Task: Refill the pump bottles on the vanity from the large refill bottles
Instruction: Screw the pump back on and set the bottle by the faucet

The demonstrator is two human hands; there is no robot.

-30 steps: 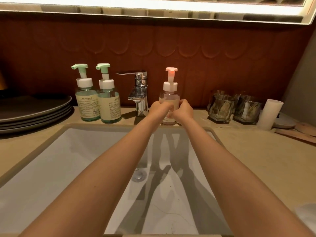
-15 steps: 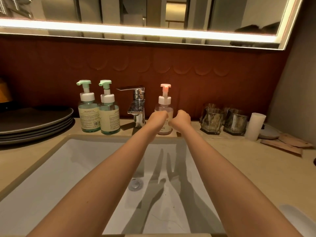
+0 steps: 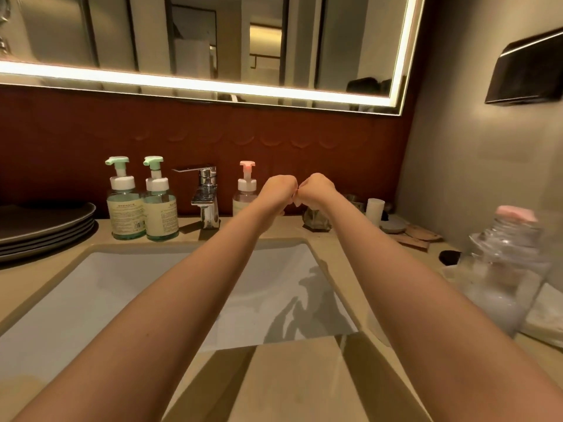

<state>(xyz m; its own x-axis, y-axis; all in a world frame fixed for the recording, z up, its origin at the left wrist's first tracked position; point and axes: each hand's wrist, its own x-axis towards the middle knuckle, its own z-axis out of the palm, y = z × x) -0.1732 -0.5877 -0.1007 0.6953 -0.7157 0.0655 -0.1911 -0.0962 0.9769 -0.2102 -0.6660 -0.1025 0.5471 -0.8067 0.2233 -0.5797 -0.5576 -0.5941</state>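
Head view: pink-top pump bottle point(image 3: 244, 191) at frame ctr, behind sink point(image 3: 76, 287), just R of faucet point(image 3: 207, 197). Clear body partly hidden by L wrist, fill level unreadable. Two green-top pump bottles point(image 3: 125, 205) L of faucet, greenish liquid near shoulder. Big refill bottle point(image 3: 507, 263) at far R edge, blurred, whitish liquid low inside. L hand point(image 3: 278, 188) & R hand point(image 3: 316, 188) curled into fists, knuckles touching, nothing seen in either.

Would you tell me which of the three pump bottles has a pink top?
The pump bottle right of the tap; the other two bottles, left of it, have green tops.
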